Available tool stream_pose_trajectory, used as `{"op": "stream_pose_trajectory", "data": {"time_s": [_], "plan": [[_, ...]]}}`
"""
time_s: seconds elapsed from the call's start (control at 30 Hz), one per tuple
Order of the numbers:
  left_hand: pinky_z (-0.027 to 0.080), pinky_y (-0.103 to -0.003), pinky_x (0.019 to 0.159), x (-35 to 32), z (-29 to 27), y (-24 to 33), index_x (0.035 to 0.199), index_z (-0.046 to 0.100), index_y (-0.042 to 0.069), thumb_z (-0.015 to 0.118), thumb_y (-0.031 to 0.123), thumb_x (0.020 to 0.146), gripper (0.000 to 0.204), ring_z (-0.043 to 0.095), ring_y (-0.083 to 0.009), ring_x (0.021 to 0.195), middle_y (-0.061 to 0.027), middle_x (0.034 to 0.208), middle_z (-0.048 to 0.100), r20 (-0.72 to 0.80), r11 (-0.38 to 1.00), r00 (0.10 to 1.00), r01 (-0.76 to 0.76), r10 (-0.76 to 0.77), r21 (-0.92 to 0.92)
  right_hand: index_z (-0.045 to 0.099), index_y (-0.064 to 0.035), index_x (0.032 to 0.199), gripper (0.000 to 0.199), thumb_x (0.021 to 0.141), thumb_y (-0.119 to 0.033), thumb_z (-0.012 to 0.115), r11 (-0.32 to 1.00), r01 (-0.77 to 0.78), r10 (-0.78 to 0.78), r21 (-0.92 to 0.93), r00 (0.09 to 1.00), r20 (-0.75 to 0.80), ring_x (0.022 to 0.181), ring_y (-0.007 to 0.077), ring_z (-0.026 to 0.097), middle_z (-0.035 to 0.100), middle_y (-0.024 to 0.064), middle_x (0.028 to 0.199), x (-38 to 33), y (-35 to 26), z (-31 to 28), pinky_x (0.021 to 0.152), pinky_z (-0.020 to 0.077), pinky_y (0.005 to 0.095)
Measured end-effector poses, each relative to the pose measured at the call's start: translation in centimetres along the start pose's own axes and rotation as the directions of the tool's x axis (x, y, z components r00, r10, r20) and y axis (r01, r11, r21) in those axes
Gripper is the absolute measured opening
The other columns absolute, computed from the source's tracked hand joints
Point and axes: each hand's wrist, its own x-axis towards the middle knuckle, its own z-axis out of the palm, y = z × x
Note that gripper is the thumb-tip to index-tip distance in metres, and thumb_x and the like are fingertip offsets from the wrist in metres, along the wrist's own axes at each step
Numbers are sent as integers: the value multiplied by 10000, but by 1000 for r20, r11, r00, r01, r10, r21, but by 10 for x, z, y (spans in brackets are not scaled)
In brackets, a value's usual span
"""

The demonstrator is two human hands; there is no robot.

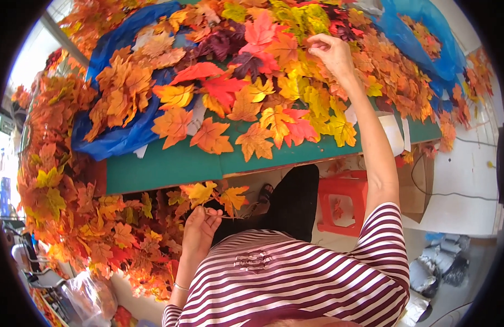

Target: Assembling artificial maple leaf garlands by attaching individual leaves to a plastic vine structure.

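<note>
My left hand (202,223) is below the table edge, fingers pinched on a thin stem that carries yellow and orange fake maple leaves (215,195). My right hand (331,52) reaches far over the green table (170,166) into the heap of loose fake leaves (252,76), fingertips closed on a leaf at the heap's far side. The leaves are red, orange, yellow and dark purple.
Blue plastic sheets (118,139) lie under leaf heaps at left and far right. A thick garland of orange leaves (72,218) hangs down the left side. A red plastic stool (342,201) stands under the table, with white paper and a cable on the floor to the right.
</note>
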Motion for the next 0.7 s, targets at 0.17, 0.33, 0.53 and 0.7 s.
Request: {"op": "stream_pose_trajectory", "data": {"time_s": [0.17,0.33,0.53,0.7], "plan": [[516,-334,857,-13,-7,-1,957,550,63,481,235,997,189,636,-201,949,-66,949,637,-6,997,997,-80,80,-23,703,-75,880,160,819,-223,692,983,176,-176,-58,984,1,727,139,646,698,47,805,12,3,13,659,492,278],[511,-327,846,-19,8,10,962,534,37,460,225,1005,207,649,-214,926,-100,936,658,-21,981,982,-187,189,54,647,-22,850,118,881,-136,658,928,373,-372,3,926,-69,850,117,629,685,43,990,-18,-85,-41,791,487,227],[473,-225,753,-24,7,9,948,525,58,443,289,1014,254,638,-115,841,-53,912,660,7,961,981,-193,195,200,598,-49,889,88,844,24,622,755,48,-425,654,796,432,768,206,611,624,81,820,-178,-230,31,715,515,314],[468,-216,716,-24,-1,0,938,541,48,441,289,1016,272,630,-94,803,-54,907,664,37,956,978,-211,207,203,588,-7,893,148,774,50,655,859,3,-340,512,750,568,725,226,604,559,84,882,-239,-249,80,625,499,313]]}}
